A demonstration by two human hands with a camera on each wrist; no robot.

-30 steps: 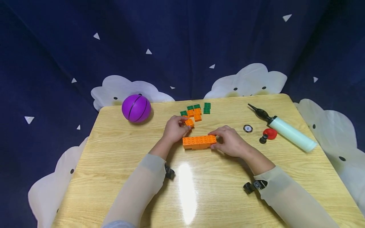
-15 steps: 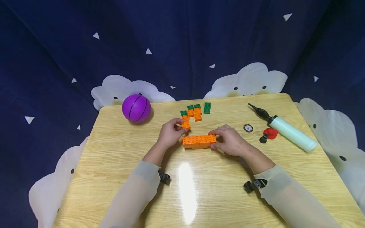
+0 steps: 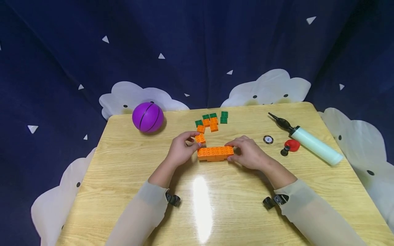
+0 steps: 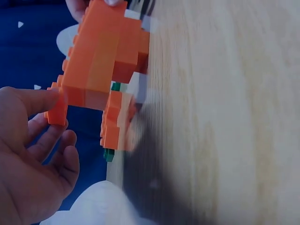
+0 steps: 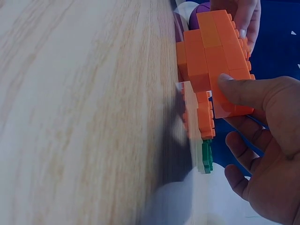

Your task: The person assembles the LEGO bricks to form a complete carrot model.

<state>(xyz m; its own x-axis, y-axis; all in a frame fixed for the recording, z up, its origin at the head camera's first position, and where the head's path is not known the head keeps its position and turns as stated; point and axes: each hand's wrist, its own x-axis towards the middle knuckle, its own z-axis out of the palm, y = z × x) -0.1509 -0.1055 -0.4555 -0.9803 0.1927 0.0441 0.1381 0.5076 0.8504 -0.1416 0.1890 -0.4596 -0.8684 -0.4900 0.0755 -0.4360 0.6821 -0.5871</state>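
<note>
An orange block structure [image 3: 215,154], wider at its top than at its base, stands on the table. My right hand [image 3: 248,153] grips its right end; in the right wrist view the thumb of that hand [image 5: 276,140] lies on the side of the stacked bricks [image 5: 218,61]. My left hand [image 3: 181,150] pinches a single orange brick [image 3: 200,138] at the structure's left end. The left wrist view shows the left hand [image 4: 35,150] holding this brick [image 4: 57,110] at the studded top edge of the structure [image 4: 96,56].
Loose orange bricks [image 3: 213,127] and green bricks [image 3: 224,119] lie behind the structure. A purple ball [image 3: 148,117] sits at the back left. To the right are a round chip [image 3: 268,139], a red item [image 3: 293,145], a small black piece [image 3: 285,151] and a pump [image 3: 317,145].
My left hand has drawn its orange brick away from the loose bricks, moving left and toward the structure's left end. The right hand has kept its grip in the same place.
</note>
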